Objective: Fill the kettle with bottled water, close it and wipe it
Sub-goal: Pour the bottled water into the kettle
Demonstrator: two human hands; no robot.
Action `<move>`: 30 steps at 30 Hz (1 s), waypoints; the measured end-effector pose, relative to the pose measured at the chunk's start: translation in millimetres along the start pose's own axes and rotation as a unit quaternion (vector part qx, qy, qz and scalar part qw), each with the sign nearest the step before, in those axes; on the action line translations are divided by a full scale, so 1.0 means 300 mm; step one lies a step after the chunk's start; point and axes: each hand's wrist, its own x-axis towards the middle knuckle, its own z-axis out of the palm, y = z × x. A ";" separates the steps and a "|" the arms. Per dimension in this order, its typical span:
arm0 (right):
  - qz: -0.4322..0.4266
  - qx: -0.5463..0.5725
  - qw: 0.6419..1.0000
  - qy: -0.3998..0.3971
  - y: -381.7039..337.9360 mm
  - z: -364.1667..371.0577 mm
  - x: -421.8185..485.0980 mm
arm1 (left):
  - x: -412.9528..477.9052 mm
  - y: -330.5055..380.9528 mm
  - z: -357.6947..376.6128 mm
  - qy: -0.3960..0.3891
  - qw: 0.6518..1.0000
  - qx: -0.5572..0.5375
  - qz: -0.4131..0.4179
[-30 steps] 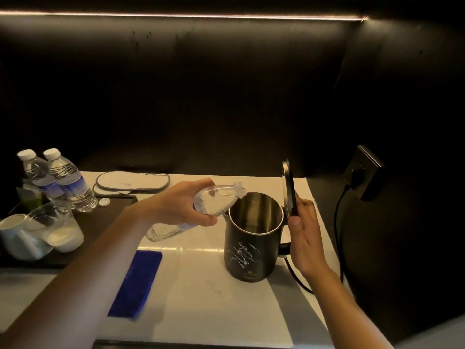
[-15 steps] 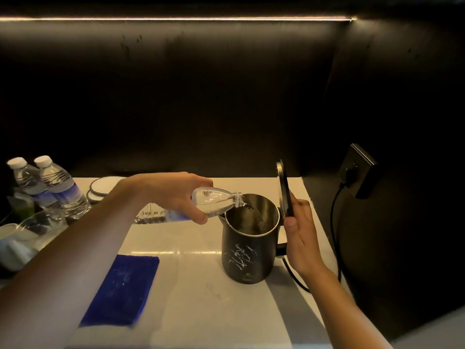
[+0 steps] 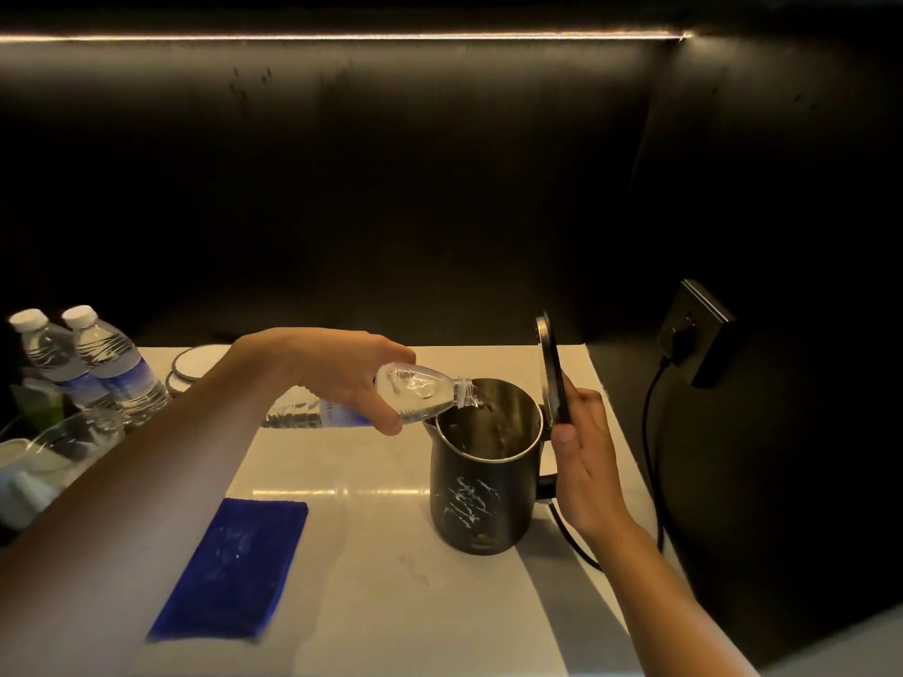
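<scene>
Head view: a water bottle (image 3: 415, 394) is gripped by the left hand (image 3: 337, 373) over the kettle (image 3: 486, 466); its lid (image 3: 554, 368) is held upright by the right hand (image 3: 586, 461).

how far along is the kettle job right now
Done: the kettle stands open, its lid held upright by the right hand. In hand: the left hand tips an uncapped water bottle into the mouth, pouring. Left: finish filling, shut the lid, then wipe with the blue cloth, lying untouched on the counter.

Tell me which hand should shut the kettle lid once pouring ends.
Probably the right hand: it already rests against the upright lid of the kettle. The left hand has its grip on the tilted bottle.
</scene>
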 end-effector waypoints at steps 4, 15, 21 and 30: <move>0.009 -0.010 1.000 0.005 0.001 0.004 0.004 | 0.002 -0.006 -0.001 -0.006 1.000 0.001 -0.004; 0.000 -0.023 1.000 0.008 0.011 0.008 0.004 | 0.003 0.005 -0.009 -0.007 1.000 0.013 0.005; -0.002 -0.026 1.000 0.008 0.026 0.010 0.003 | 0.004 0.005 -0.012 -0.009 1.000 0.009 0.008; -0.005 -0.036 0.999 0.007 0.012 0.008 0.002 | 0.005 -0.011 -0.006 -0.003 1.000 0.012 0.004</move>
